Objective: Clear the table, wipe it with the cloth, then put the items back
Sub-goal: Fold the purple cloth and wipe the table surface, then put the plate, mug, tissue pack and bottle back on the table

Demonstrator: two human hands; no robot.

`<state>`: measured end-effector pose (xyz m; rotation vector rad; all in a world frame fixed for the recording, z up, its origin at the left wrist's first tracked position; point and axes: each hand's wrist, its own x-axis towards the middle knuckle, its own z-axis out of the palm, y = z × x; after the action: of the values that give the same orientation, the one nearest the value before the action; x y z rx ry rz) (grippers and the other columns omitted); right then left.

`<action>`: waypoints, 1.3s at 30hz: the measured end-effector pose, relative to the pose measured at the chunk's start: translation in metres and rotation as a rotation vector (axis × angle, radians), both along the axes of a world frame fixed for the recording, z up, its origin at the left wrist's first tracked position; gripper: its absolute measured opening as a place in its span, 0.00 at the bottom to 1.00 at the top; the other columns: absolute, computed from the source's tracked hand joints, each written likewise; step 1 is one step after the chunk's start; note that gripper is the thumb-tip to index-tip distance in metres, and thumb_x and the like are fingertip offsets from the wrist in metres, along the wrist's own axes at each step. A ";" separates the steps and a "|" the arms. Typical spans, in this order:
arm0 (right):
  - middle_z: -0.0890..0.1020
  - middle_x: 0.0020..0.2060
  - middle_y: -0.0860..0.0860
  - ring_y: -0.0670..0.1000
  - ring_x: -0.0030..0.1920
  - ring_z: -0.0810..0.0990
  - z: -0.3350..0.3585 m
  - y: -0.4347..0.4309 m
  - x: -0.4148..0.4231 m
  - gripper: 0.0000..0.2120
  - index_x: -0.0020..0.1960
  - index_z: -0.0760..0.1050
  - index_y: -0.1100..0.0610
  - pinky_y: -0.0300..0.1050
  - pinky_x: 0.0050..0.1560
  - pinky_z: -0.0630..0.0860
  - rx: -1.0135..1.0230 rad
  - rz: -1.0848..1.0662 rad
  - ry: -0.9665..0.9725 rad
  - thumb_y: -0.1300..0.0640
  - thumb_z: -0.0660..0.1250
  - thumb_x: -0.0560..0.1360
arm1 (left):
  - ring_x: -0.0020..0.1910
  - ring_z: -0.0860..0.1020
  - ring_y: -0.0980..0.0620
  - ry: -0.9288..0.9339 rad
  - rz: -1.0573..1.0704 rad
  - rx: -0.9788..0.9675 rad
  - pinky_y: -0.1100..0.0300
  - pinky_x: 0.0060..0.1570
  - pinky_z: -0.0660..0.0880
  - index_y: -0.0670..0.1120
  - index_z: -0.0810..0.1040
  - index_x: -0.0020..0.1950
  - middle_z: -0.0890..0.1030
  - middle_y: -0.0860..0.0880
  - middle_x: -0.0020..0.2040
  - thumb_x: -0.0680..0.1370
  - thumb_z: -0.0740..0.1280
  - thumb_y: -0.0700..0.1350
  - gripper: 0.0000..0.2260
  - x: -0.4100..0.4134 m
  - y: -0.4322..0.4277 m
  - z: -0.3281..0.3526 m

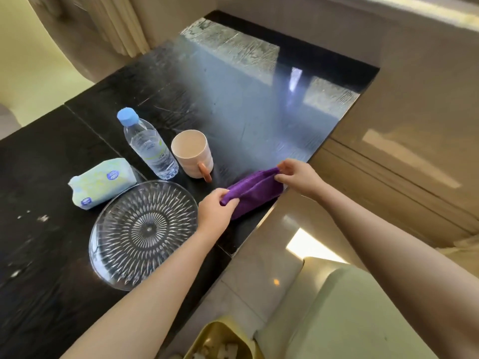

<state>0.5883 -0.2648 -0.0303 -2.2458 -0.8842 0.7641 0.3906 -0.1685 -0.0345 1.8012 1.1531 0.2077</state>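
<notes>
A folded purple cloth point(252, 191) lies near the right edge of the glossy black table point(181, 86). My left hand point(215, 211) pinches its near end and my right hand point(298, 176) pinches its far end. Left of the cloth stand a beige cup with an orange handle point(190, 154) and a clear water bottle with a blue cap point(147, 143). A patterned glass plate point(143, 234) rests close to my left wrist. A pack of tissues point(101, 181) lies beyond the plate, to the left.
A pale green chair seat point(357, 312) sits below my right arm. A yellow bin point(223, 343) with white scraps stands at the bottom edge. Beige tiled floor point(401, 125) runs along the table's right side. Curtains point(119, 24) hang past the far left corner.
</notes>
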 end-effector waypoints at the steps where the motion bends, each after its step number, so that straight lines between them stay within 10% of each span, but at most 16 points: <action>1: 0.80 0.45 0.52 0.51 0.47 0.77 -0.005 0.010 -0.001 0.10 0.55 0.76 0.57 0.43 0.46 0.70 -0.002 -0.013 -0.030 0.58 0.66 0.74 | 0.49 0.80 0.47 -0.012 0.037 -0.021 0.53 0.50 0.78 0.49 0.78 0.52 0.82 0.49 0.48 0.74 0.69 0.46 0.08 0.003 0.007 -0.003; 12: 0.77 0.55 0.57 0.58 0.60 0.73 -0.045 0.025 -0.017 0.12 0.58 0.75 0.58 0.53 0.58 0.72 -0.054 0.015 -0.324 0.55 0.62 0.77 | 0.77 0.50 0.47 0.486 -0.514 0.663 0.46 0.74 0.45 0.52 0.57 0.76 0.56 0.50 0.78 0.80 0.56 0.50 0.23 -0.016 -0.020 -0.035; 25: 0.79 0.56 0.58 0.60 0.57 0.74 -0.004 0.043 -0.105 0.13 0.59 0.76 0.60 0.54 0.55 0.71 -0.008 0.336 -0.583 0.59 0.62 0.76 | 0.77 0.55 0.47 0.297 -0.217 0.403 0.49 0.76 0.50 0.49 0.64 0.73 0.60 0.47 0.77 0.77 0.61 0.43 0.23 -0.112 0.046 -0.007; 33: 0.75 0.61 0.61 0.62 0.61 0.75 -0.020 0.089 -0.193 0.23 0.67 0.65 0.61 0.52 0.60 0.71 -0.191 0.277 -0.123 0.55 0.65 0.76 | 0.70 0.65 0.40 0.444 0.385 0.011 0.48 0.68 0.64 0.43 0.58 0.75 0.67 0.39 0.72 0.77 0.65 0.48 0.30 -0.217 0.117 -0.008; 39: 0.81 0.55 0.60 0.60 0.57 0.79 -0.027 0.103 -0.209 0.19 0.63 0.72 0.61 0.51 0.58 0.74 -0.226 0.047 0.022 0.58 0.66 0.73 | 0.50 0.80 0.46 0.185 0.501 -0.282 0.52 0.51 0.77 0.43 0.77 0.57 0.81 0.43 0.55 0.76 0.65 0.47 0.12 -0.243 0.128 -0.012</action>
<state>0.3789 -0.1621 -0.0575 -2.4135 -0.8801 0.9504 0.1472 -0.0404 -0.0464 1.2836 1.6677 0.1596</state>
